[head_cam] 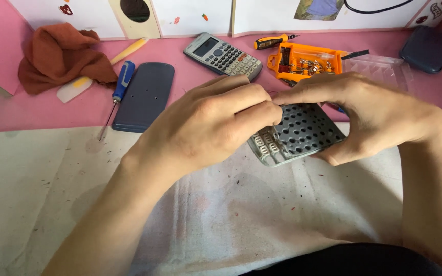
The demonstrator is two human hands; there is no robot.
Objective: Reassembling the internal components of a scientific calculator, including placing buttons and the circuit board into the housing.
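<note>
Both my hands hold a grey perforated calculator panel (305, 128) with a strip of pale rubber keys (266, 144) along its near edge, tilted above the white cloth. My left hand (205, 122) curls over the panel's left end, its fingertips pinching at the key strip. My right hand (364, 112) grips the panel's right side and far edge from above. What lies under the fingers is hidden.
On the pink surface lie a grey calculator (222, 54), a dark back cover (144, 95), a blue-handled screwdriver (121, 84), an orange screwdriver (272, 41), an orange bit case (305, 62), a brown rag (60, 56), a clear plastic lid (379, 69) and a dark pouch (426, 47).
</note>
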